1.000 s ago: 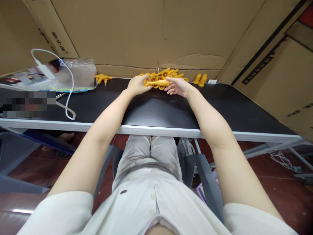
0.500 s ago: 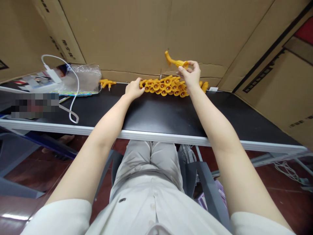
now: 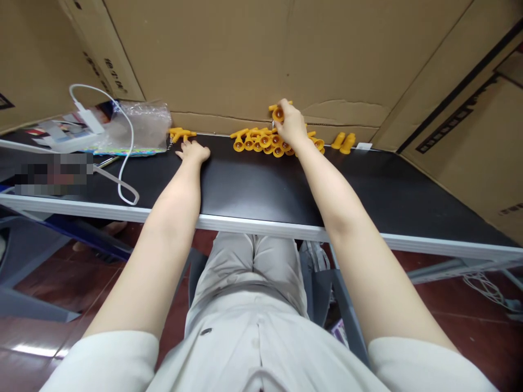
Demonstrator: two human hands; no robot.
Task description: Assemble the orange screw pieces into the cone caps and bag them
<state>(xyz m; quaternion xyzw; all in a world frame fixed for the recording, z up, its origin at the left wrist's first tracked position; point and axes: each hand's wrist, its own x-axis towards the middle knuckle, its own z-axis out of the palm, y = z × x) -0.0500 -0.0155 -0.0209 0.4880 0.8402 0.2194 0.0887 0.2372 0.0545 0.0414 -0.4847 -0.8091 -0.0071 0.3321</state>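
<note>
My right hand (image 3: pixel 293 126) pinches a yellow horn-shaped plastic piece (image 3: pixel 278 115) just above the back of a stacked row of similar yellow pieces (image 3: pixel 257 142). The round, hollow ends of the row face me. My left hand (image 3: pixel 193 153) lies low over the black tabletop with its fingers spread and nothing held. Its fingertips are close to a few yellow branched pieces (image 3: pixel 182 133) with a small metal spiral hanging at the side; I cannot tell whether they touch. Part of the row is hidden behind my right hand.
Two yellow pieces (image 3: pixel 346 142) stand apart at the right, by a white tag (image 3: pixel 363 146). A cardboard wall (image 3: pixel 229 60) rises behind the black table (image 3: pixel 253 185). At the left lie a clear plastic bag (image 3: pixel 143 125), a white cable (image 3: pixel 129 130) and a blurred-out item.
My left hand has left the row's left end and moved left to the branched pieces, its fingers spreading. My right hand has carried the horn-shaped piece left, over the row.
</note>
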